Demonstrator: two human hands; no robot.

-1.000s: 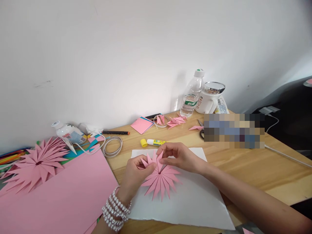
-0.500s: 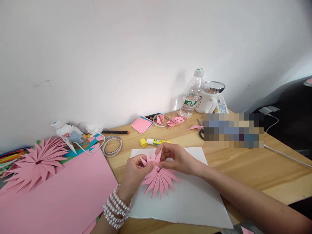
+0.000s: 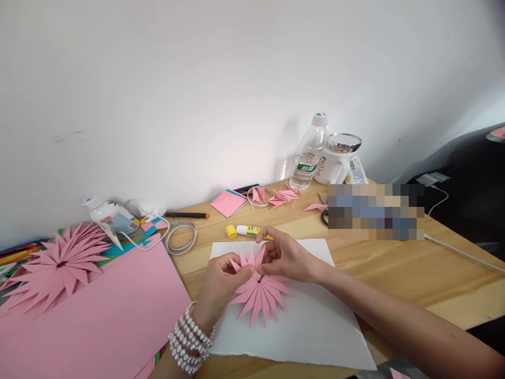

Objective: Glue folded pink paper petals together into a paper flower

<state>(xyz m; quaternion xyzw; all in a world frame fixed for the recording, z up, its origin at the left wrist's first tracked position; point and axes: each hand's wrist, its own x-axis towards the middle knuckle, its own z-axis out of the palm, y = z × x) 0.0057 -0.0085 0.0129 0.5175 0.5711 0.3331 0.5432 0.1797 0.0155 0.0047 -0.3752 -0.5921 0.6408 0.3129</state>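
Observation:
A pink folded-paper star [image 3: 262,302] with many pointed rays is held just over a white sheet [image 3: 300,331]. My left hand [image 3: 224,279], with pearl bracelets [image 3: 191,339] at the wrist, pinches its upper left rays between thumb and fingers. On the upper right, my right hand [image 3: 284,258] is closed on another ray near the centre, its index finger raised off the paper. Behind my right hand lies an uncapped glue stick [image 3: 247,230], partly covered by the fingers, with its yellow cap [image 3: 231,231] beside it.
To the left are finished pink stars [image 3: 63,263], a large pink sheet [image 3: 106,310], a white bottle [image 3: 112,216] and a coiled cable [image 3: 181,238]. Along the wall stand a water bottle [image 3: 307,158] and a white mug [image 3: 339,160]. Scissors [image 3: 324,216] lie beside a blurred-out patch.
The star has shifted slightly down and turned a little in my hands. My right index finger has lifted away from the ray's tip.

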